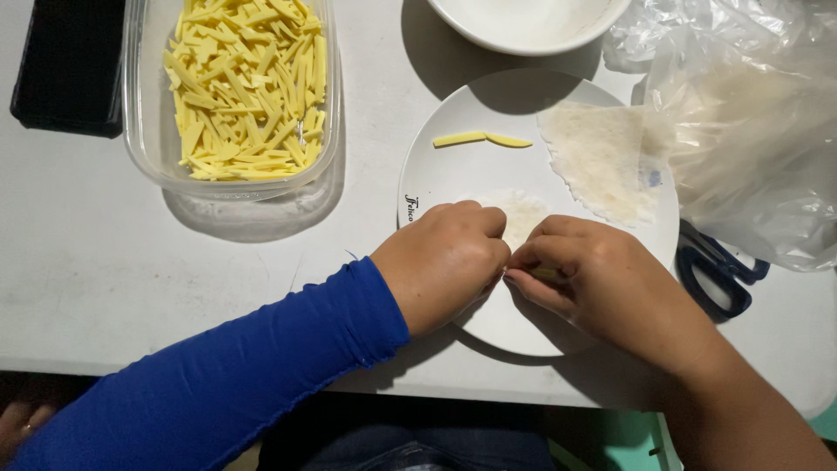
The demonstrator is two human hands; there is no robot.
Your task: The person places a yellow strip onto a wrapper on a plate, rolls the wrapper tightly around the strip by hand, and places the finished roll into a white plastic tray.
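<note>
My left hand (446, 260) and my right hand (602, 279) meet over the near half of a white plate (453, 174). Both have fingers closed on a thin white wrapper (523, 214), with a bit of yellow strip showing between the fingertips. Two loose yellow strips (481, 139) lie on the far part of the plate. A stack of thin white wrappers (602, 157) rests on the plate's right side, partly under a plastic bag.
A clear plastic container (144, 131) full of yellow strips stands at the far left. A white bowl (523, 26) sits behind the plate. A crumpled clear plastic bag (750, 131) and blue-handled scissors (719, 270) lie at the right. A black object (65, 65) is at the far left corner.
</note>
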